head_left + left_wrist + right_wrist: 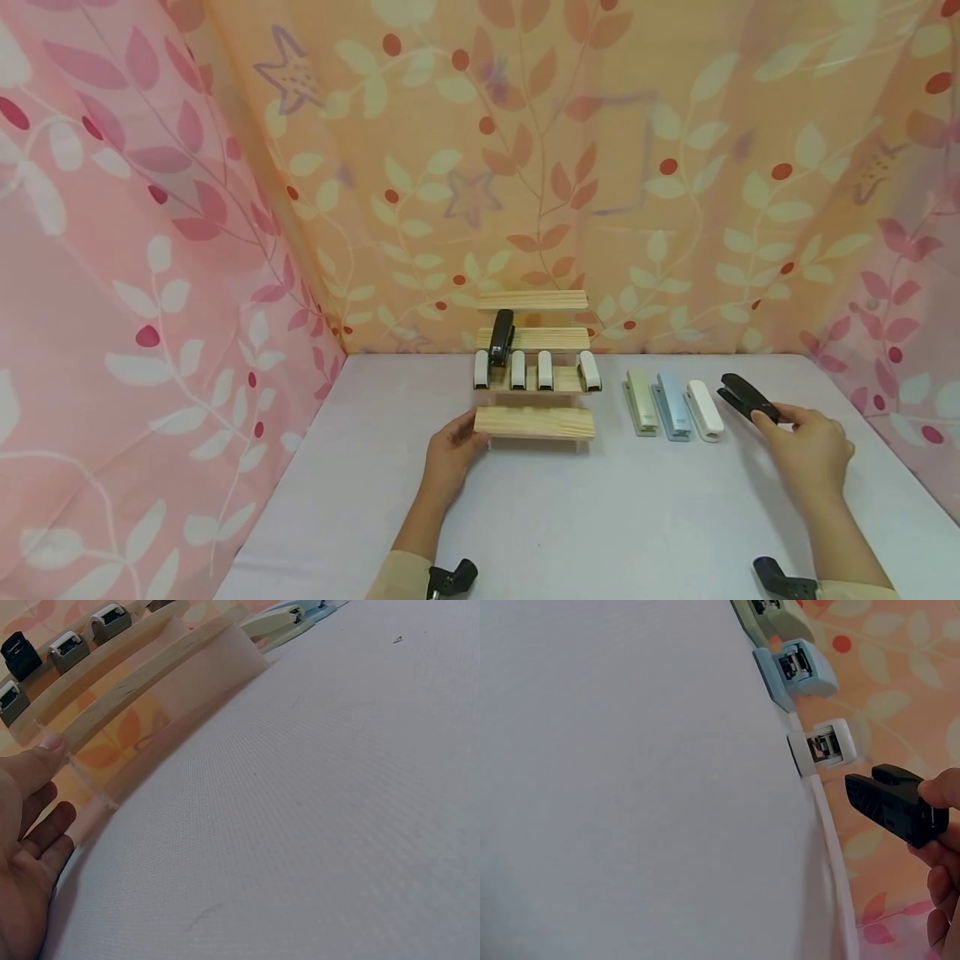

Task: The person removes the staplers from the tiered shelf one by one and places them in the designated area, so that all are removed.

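The left hand (pixel 452 454) holds the left end of the lowest wooden shelf board (pixel 535 422); in the left wrist view its thumb lies on the edge of the board (pixel 142 682), with the other fingers bent below. At the right, the right hand (pixel 810 450) pinches a black stapler (pixel 746 395) by its near end. The right wrist view shows this stapler (pixel 889 802) between thumb and fingers, apart from the white stapler (pixel 831 745). Left of it in the head view stand a white (pixel 705 411), a blue (pixel 673 407) and a green stapler (pixel 641 403).
Several white-topped staplers (pixel 545 371) stand in a row on a rack tier, with a black stapler (pixel 501 337) among them, tilted against the board (pixel 555 338) behind. A top board (pixel 532 300) is above. Patterned cloth (pixel 450 167) hangs behind the white table (pixel 637 517).
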